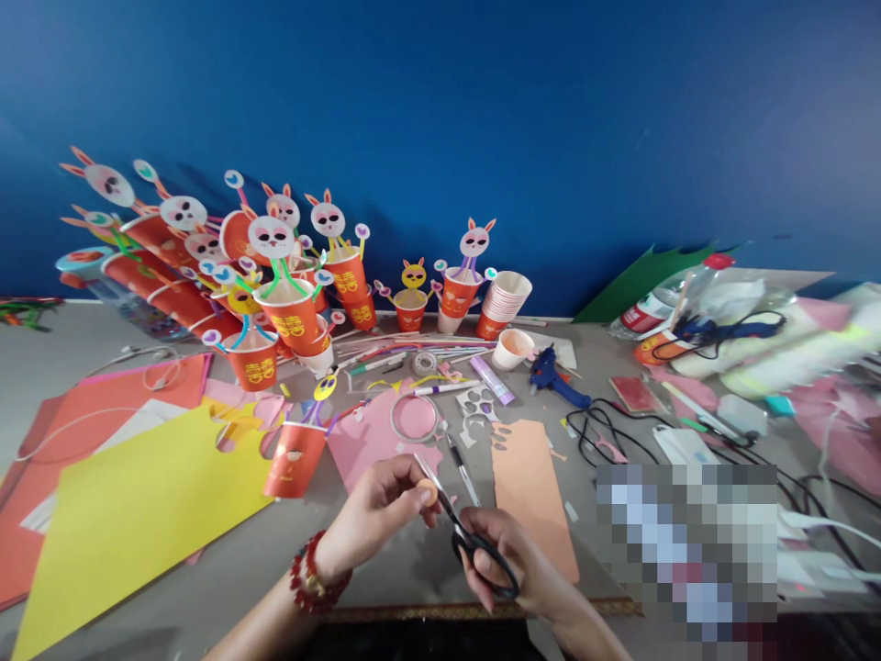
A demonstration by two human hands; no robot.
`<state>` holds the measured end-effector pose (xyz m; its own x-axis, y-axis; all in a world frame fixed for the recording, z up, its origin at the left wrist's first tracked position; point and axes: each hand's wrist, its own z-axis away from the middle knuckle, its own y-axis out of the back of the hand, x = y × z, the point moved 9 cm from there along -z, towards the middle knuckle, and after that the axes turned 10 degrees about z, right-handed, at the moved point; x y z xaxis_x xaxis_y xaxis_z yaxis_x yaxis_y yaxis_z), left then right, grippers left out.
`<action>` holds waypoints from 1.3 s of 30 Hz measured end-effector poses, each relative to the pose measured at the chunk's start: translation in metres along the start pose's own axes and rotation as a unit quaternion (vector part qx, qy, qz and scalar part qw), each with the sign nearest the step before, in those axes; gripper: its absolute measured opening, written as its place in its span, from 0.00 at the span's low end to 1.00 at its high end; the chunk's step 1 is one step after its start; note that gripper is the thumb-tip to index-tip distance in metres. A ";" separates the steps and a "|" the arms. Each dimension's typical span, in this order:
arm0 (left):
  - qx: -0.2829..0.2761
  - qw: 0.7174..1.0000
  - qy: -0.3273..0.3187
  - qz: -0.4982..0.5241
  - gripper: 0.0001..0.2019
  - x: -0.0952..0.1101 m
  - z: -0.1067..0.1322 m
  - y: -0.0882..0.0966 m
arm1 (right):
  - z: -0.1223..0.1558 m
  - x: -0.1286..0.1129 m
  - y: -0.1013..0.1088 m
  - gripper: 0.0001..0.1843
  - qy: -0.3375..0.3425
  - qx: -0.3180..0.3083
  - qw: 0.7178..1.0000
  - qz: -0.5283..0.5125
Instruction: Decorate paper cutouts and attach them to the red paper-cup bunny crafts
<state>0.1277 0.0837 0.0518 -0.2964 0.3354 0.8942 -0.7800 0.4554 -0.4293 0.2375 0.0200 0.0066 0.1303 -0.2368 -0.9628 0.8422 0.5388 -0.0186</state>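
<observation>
Between the thumb and fingers of my left hand (389, 505) is a small round orange paper piece (428, 493). My right hand (506, 555) grips black-handled scissors (462, 528), its fingers through the loops. The blades point up and left, right beside the paper piece; whether they touch it I cannot tell. A peach paper sheet (533, 496) with cut-outs along its top lies by my right hand. Beyond my hands are a pink paper sheet (364, 441) and a black-and-clear pen (462, 468).
Red paper cups (295, 459) with paper rabbit figures stand mostly at the back left. Yellow paper (151, 523) covers the left side. A blue glue gun (554, 378), a purple glue stick (492, 379) and a tape roll (414, 418) lie centrally. Black cables (619, 418) and a bottle (653, 308) are right.
</observation>
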 end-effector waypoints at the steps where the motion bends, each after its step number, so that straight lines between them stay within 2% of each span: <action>1: 0.001 1.000 0.001 0.000 0.15 0.000 0.000 0.000 | 0.000 0.000 0.000 0.35 0.000 0.000 1.000 0.002; 15: 0.002 1.000 0.000 -0.004 0.14 0.001 -0.001 0.002 | -0.002 -0.003 0.004 0.34 0.011 0.009 0.999 0.034; 18: -0.004 1.000 -0.004 -0.006 0.14 0.003 -0.001 0.001 | -0.002 -0.001 0.007 0.34 0.004 0.027 0.999 0.038; 23: 0.012 1.000 0.002 0.004 0.14 0.002 0.001 0.004 | 0.001 -0.004 0.023 0.33 -0.009 0.072 0.995 0.062; 25: 0.031 0.999 0.009 0.020 0.13 -0.002 0.001 0.009 | 0.003 -0.002 0.031 0.33 -0.034 0.089 0.993 0.070; 28: 0.054 0.997 0.024 0.044 0.14 -0.011 0.001 0.016 | 0.011 0.006 0.052 0.30 -0.085 0.155 0.981 0.075; 30: 0.055 0.996 0.041 0.061 0.15 -0.017 0.001 0.017 | 0.021 0.007 0.067 0.26 -0.089 0.203 0.970 0.102; 32: 0.056 0.994 0.058 0.072 0.16 -0.024 0.003 0.019 | 0.032 0.002 0.082 0.21 -0.064 0.235 0.954 0.175; 33: 0.059 0.993 0.065 0.075 0.16 -0.026 0.004 0.020 | 0.039 -0.001 0.090 0.19 -0.053 0.257 0.936 0.236; 37: 0.076 0.991 0.081 0.079 0.16 -0.033 0.007 0.025 | 0.068 -0.012 0.115 0.16 -0.043 0.351 0.813 0.463; 39: 0.081 0.990 0.083 0.084 0.16 -0.034 0.008 0.028 | 0.078 -0.013 0.120 0.17 -0.046 0.375 0.772 0.511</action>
<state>0.1111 0.0784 0.0106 -0.3454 0.5317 0.7733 -0.8094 0.2481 -0.5322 0.3782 0.0247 0.0383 0.9350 -0.0731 -0.3470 0.3360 -0.1302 0.9328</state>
